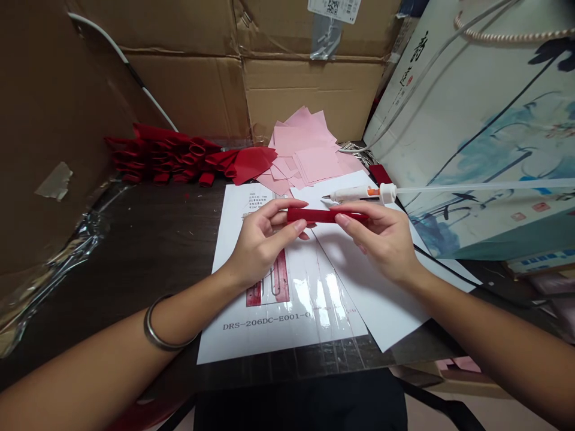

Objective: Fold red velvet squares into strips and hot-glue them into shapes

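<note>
"What's that dark cloth (291, 401) right at the bottom, below the near edge of the worktop (171, 239)?"

"Could be the person's own top or a bag; I can't tell from here. Just past it, two bare forearms reach forward, with a metal bangle (155, 326) on the left one."

"And the hands?"

"Both are closed on the same red tube (326, 215). The left hand (265, 239) grips its left end between thumb and fingers, and the right hand (381, 239) holds its right end the same way."

"Where's the tube, exactly?"

"Level, across the middle of the worktop, held over a printed sheet (278, 323) marked DRS-206DC-E001 and a plain white sheet (372, 293) overlapping it."

"What's that white thing just beyond it?"

"A white hand tool (359, 193) with an orange switch, on a clear hose (471, 187). Its pointed tip faces left, near the tube."

"And farther back?"

"Loose pink paper squares (305, 143) towards the far edge, a heap of folded red loops (166, 155) to their left, a painted paper bag (471, 120) on the right, and a cardboard box (309, 96) behind it all."
</note>
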### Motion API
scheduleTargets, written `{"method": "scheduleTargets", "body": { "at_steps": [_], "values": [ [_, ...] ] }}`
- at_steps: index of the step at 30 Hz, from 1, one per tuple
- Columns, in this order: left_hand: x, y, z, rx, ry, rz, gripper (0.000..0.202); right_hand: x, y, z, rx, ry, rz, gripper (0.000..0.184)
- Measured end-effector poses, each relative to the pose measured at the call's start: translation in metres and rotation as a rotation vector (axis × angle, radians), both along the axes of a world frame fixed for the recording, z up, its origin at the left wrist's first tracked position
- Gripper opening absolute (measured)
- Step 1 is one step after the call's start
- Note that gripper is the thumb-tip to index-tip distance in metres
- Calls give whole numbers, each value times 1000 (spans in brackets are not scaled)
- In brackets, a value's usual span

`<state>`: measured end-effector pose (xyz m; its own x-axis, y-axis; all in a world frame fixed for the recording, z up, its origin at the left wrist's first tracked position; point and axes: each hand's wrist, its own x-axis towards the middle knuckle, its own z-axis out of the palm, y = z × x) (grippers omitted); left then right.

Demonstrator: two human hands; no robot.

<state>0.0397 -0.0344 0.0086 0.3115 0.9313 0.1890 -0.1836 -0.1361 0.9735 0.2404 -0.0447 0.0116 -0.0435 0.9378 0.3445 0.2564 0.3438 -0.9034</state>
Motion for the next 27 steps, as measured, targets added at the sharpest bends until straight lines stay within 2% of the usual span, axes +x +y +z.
{"method": "scheduleTargets", "body": {
  "at_steps": [10,14,16,20,22,24,27],
  "values": [
    [3,-1,-1,50,75,41,27,3,3,-3,-90,124,48,14],
    [3,0,1,52,94,66,23,4,2,-1,-93,81,24,16],
    [3,0,1,36,101,107,20,4,0,4,-9,-12,-51,17],
    [1,6,1,-3,93,228,19,11,-10,21,261,-291,-283,17],
    [-1,9,0,-3,91,275,18,22,-18,28,307,-478,-371,21],
    [-2,12,-1,4,93,320,17,38,-25,30,258,-672,-445,35],
    [-1,13,-1,-4,108,381,14,65,-33,21,23,-979,-440,56]
  ]
}}
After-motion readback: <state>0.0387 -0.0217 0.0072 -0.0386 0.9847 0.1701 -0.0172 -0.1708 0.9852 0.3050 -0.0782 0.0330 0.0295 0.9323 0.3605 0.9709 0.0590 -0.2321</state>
